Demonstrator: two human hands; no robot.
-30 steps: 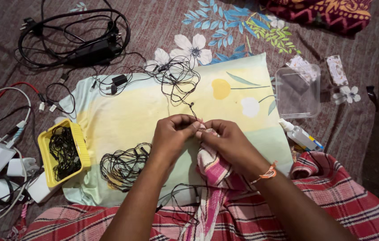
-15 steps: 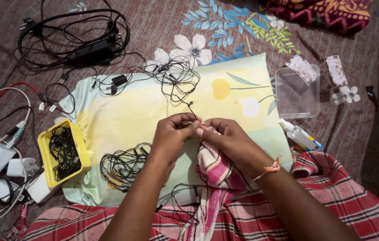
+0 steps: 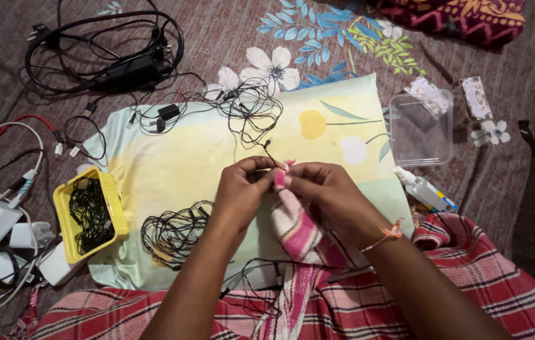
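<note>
My left hand (image 3: 240,189) and my right hand (image 3: 318,192) meet over a yellow-green pillow (image 3: 173,164). Both pinch the end of a thin black earphone wire (image 3: 270,150) together with a pink striped cloth (image 3: 296,226) that runs from my fingers down to my lap. The wire leads up to a tangle of thin black wires (image 3: 248,110) near the pillow's top edge. A coiled bundle of black wire (image 3: 173,232) lies on the pillow just left of my left forearm.
A yellow tray (image 3: 111,200) holding black wires sits at the pillow's left edge. White chargers and cables (image 3: 3,226) lie far left, a black power adapter with thick cord (image 3: 126,69) at top left. A clear plastic box (image 3: 420,126) and small bottle (image 3: 424,189) are on the right.
My hands have stayed at the same spot; the fingers shifted slightly on the wire and cloth. Nothing else moved.
</note>
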